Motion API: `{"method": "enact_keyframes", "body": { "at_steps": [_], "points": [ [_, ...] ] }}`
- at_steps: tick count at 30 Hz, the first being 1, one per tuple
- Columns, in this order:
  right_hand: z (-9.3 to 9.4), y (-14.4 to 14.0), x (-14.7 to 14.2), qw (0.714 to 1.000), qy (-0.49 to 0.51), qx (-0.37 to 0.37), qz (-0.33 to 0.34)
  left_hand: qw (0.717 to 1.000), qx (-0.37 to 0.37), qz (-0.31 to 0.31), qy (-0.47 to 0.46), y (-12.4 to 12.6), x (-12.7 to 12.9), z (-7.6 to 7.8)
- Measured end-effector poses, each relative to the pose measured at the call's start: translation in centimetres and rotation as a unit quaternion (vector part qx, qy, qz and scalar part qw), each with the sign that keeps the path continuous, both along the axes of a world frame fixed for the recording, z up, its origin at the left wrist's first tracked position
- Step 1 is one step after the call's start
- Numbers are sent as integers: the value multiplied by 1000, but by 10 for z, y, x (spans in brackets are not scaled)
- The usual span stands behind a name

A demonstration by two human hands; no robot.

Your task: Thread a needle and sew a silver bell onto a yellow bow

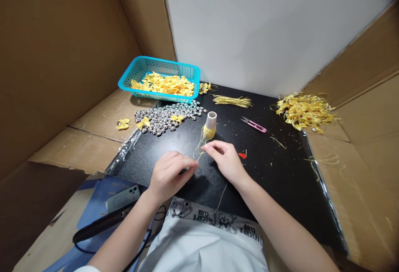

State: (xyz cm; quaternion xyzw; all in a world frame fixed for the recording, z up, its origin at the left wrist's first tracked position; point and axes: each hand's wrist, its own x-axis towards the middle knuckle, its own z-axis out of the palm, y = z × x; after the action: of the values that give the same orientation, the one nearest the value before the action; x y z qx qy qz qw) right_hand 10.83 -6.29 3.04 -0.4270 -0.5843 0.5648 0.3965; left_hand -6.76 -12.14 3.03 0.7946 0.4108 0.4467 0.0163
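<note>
Both hands low over black surface point(174, 145), fingertips nearly meeting at centre. Left hand point(168, 175) curled knuckles-up, fingers pinched together; what it pinches is hidden under the fingers. Right hand point(225, 160) narrow, thumb and forefinger nipped on yellow thread point(199, 152). Thread runs up to small thread spool point(210, 125), standing upright just beyond the hands; a second strand trails back toward the person's lap.

Beyond spool on the left: heap of silver beads point(165, 117), 2 yellow bows lying on it. Teal basket point(139, 72) of yellow bows behind the heap, at the back left. Pink thread snips point(254, 125) right of spool, well apart from right hand. Bundle of cut yellow strands point(232, 101) behind. Loose ribbon pile point(304, 110) at far right edge. Phone point(123, 197) near left forearm
</note>
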Motion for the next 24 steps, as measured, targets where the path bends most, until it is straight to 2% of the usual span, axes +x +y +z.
{"method": "enact_keyframes", "body": {
  "at_steps": [5, 14, 19, 24],
  "points": [
    [-1, 3, 2, 999, 0, -4, -43, 1000, -25, 17, -9, 1, -6, -5],
    [0, 11, 9, 991, 87, -40, -95, 997, -46, 64, -9, 5, -9, -4],
    [-3, 11, 8, 990, 99, -46, -92, 988, -138, 62, -10, 9, -6, 4],
    [-4, 11, 7, 990, 103, -51, -77, 969, -223, 66, -84, 20, 5, 8]
  ]
}}
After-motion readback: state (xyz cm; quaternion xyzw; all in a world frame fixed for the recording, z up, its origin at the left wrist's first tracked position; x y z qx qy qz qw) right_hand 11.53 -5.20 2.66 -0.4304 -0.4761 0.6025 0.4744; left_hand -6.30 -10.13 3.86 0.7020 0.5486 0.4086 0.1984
